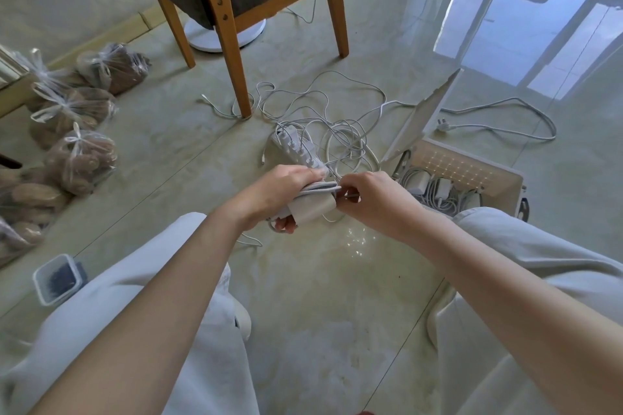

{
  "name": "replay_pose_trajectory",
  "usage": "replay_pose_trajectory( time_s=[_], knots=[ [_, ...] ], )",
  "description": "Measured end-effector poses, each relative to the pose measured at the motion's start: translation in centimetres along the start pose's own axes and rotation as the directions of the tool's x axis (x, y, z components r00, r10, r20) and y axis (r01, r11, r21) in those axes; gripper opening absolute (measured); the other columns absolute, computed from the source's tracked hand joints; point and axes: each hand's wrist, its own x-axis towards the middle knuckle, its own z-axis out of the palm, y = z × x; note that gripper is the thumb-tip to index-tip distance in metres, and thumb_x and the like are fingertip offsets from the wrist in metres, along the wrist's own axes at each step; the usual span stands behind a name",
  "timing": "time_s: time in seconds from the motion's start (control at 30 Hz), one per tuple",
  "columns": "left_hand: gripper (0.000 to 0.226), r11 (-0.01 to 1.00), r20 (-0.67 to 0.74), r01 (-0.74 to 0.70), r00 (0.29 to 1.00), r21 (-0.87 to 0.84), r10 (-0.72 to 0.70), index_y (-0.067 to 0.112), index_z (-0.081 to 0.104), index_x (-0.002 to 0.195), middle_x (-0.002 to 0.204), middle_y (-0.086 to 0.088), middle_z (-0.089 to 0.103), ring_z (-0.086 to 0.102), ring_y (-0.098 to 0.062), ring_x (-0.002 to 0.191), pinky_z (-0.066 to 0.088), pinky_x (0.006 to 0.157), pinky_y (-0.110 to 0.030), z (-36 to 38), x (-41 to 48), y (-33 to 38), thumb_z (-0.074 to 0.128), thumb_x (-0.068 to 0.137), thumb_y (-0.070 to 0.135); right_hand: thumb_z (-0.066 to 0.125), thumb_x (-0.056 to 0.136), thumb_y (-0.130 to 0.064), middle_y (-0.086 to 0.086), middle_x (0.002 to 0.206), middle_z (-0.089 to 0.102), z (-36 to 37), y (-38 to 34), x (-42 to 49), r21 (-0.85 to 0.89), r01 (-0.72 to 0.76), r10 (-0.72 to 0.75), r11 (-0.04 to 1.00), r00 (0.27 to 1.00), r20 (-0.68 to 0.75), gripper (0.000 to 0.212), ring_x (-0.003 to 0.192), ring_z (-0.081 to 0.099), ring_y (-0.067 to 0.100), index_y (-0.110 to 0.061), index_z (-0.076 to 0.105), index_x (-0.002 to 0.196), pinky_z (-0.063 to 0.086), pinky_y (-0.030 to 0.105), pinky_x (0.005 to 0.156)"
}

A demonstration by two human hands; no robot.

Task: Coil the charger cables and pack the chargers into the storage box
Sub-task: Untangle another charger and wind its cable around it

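The left hand (286, 187) clasped the charger (313, 209) in its fingers while the right hand (371, 195) pinched the cable (322, 189) just beside the left fingers, where each turn would best be laid snug before packing into the storage box (502, 178) near the right fingers.

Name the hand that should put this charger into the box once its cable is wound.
Right, probably. The open storage box stands just beyond the right hand, which only pinches the cable. The left hand grips the charger but would have to cross the right arm.
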Motion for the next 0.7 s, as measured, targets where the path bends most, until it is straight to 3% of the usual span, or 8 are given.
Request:
replay_pose_trajectory(
  time_s=[0.1,0.2,0.3,0.37,0.47,0.53,0.6,0.7],
  knots=[
    [0.037,0.967,-0.104,0.020,0.995,0.254,0.007,0.009,0.055,0.082,0.057,-0.007,0.049,0.048,-0.024,0.032,0.032,0.035,-0.019,-0.3,0.3,-0.8,0.049,0.092,0.044,0.051,0.091,-0.036,-0.003,0.084,0.064,-0.3,0.0,-0.1,-0.131,0.018,-0.019,0.991,1.000,-0.009,0.020,0.078,0.056,0.019,-0.021,0.063,0.088,0.044,0.030,0.067],
    [0.036,0.876,-0.207,0.048,0.977,0.480,0.060,0.013,0.052,0.081,0.060,-0.002,0.051,0.054,-0.020,0.034,0.038,0.039,-0.020,-0.3,0.4,-1.6,0.050,0.090,0.048,0.048,0.092,-0.034,-0.002,0.086,0.064,-0.4,0.0,-0.2,-0.200,0.006,-0.011,0.980,1.000,-0.023,0.024,0.081,0.058,0.022,-0.018,0.064,0.087,0.045,0.031,0.068],
    [0.033,0.785,-0.268,0.024,0.946,0.619,0.182,0.017,0.047,0.088,0.075,-0.004,0.058,0.061,-0.028,0.066,0.044,0.060,-0.030,0.2,0.5,-1.9,0.045,0.093,0.049,0.042,0.093,-0.030,0.001,0.081,0.061,0.0,-0.3,-0.1,-0.171,-0.026,0.018,0.985,0.999,-0.049,0.027,0.077,0.054,0.025,-0.011,0.061,0.088,0.044,0.032,0.065],
    [0.030,0.749,-0.303,-0.007,0.912,0.663,0.276,0.015,0.042,0.096,0.089,-0.007,0.057,0.057,-0.034,0.088,0.038,0.068,-0.034,0.7,0.8,-2.0,0.041,0.097,0.044,0.038,0.095,-0.029,0.000,0.078,0.057,0.2,-0.6,-0.2,-0.131,-0.037,0.028,0.991,0.997,-0.073,0.027,0.076,0.051,0.024,-0.012,0.058,0.090,0.041,0.031,0.064],
    [0.027,0.774,-0.317,-0.044,0.897,0.632,0.309,0.014,0.038,0.103,0.110,-0.013,0.055,0.054,-0.039,0.100,0.035,0.074,-0.037,1.1,1.3,-2.3,0.037,0.099,0.041,0.034,0.097,-0.028,0.005,0.088,0.063,0.5,-1.0,-0.4,-0.064,-0.016,0.009,0.998,0.995,-0.102,0.028,0.083,0.056,0.029,-0.011,0.056,0.095,0.047,0.036,0.071],
    [0.025,0.819,-0.311,-0.071,0.904,0.569,0.294,0.016,0.036,0.103,0.109,-0.012,0.054,0.054,-0.038,0.100,0.036,0.075,-0.036,1.2,1.5,-2.3,0.037,0.099,0.041,0.031,0.098,-0.028,0.008,0.093,0.064,0.6,-1.1,-0.5,-0.010,-0.021,0.020,1.000,0.992,-0.124,0.028,0.085,0.056,0.031,-0.010,0.054,0.098,0.047,0.040,0.074],
    [0.029,0.876,-0.275,-0.108,0.925,0.471,0.262,0.017,0.037,0.099,0.099,-0.008,0.056,0.058,-0.032,0.089,0.037,0.068,-0.030,1.3,1.4,-2.2,0.040,0.097,0.045,0.030,0.099,-0.026,0.009,0.092,0.064,0.4,-0.8,-0.3,0.050,-0.059,0.066,0.997,0.985,-0.161,0.029,0.084,0.056,0.032,-0.009,0.053,0.099,0.047,0.041,0.075],
    [0.042,0.939,-0.180,-0.157,0.959,0.307,0.219,0.014,0.044,0.093,0.081,-0.003,0.059,0.059,-0.023,0.054,0.039,0.044,-0.022,1.8,1.1,-1.8,0.050,0.089,0.056,0.028,0.098,-0.023,0.011,0.092,0.065,-0.3,0.0,0.3,0.125,-0.124,0.150,0.984,0.960,-0.235,0.031,0.090,0.056,0.032,-0.008,0.055,0.097,0.045,0.040,0.079]
  ],
)
